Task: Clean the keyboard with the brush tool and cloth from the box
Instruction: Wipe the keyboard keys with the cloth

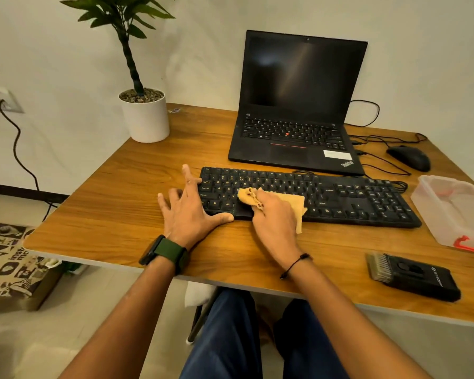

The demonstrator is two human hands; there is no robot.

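The keyboard (pixel 340 199) lies flat under both hands; it looks rigid but light enough to skid on the smooth desk (pixel 115 214), so bracing its near-left corner seems wise. The left hand (pixel 188 212) does that, fingers spread wide, palm on the desk and holding nothing. The cloth (pixel 293 203) is soft and limp (best bunched). The right hand (pixel 274 217) is closed on it, pressing it onto the keys just beside the left thumb.

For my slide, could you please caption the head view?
Right hand wipes black keyboard with yellow cloth; left hand steadies its end.
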